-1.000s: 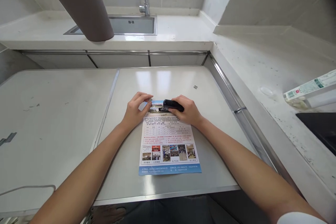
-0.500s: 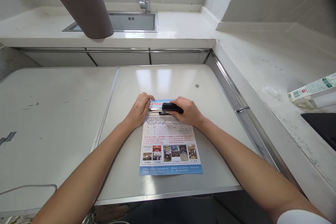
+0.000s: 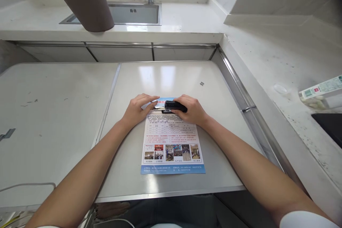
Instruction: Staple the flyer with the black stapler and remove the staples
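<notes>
A black-and-silver stapler (image 3: 175,105) lies across the top of a blue-and-white printed paper flyer (image 3: 172,137) on the pale, metal-edged table (image 3: 125,180). Its long axis runs side to side — silver nose leftward, black grip in the right hand (image 3: 193,111), whose thumb and fingers close around it. The left hand (image 3: 137,109) is half open beside the nose, thumb and forefinger apart at the flyer's upper left; I cannot tell whether it presses the paper. Red heading characters are partly covered; photo captions read 公司食堂 and 生产车间 — the smaller print is too fine to read.
</notes>
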Demonstrator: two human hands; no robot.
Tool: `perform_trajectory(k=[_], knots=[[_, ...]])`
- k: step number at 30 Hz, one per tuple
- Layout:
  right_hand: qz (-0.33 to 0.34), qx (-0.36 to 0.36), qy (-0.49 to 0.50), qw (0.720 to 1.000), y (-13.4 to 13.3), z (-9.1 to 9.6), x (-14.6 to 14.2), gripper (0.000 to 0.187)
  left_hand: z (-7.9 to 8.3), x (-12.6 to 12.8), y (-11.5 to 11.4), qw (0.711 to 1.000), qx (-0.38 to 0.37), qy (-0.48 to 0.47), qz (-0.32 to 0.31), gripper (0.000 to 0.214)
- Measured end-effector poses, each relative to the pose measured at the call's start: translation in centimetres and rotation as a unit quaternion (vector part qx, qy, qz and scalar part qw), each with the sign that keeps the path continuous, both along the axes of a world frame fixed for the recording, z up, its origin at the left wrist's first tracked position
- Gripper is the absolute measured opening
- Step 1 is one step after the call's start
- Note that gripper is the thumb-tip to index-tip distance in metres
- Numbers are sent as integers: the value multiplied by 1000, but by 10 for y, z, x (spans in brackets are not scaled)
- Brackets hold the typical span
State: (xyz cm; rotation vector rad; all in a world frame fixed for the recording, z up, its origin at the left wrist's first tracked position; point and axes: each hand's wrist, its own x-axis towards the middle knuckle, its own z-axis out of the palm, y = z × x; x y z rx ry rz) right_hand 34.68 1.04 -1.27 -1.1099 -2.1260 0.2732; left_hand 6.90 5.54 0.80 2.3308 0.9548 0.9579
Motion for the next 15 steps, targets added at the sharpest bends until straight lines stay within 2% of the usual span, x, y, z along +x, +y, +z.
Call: perform_trajectory(k=[8,15], knots=[[1,-18,2,1000,0,0,1,26,-3,-2,2,997,-47,17,-60,21],[0,-21,2,1000,0,2,0,27,-4,-1,3,997,-66,14,-49,19]])
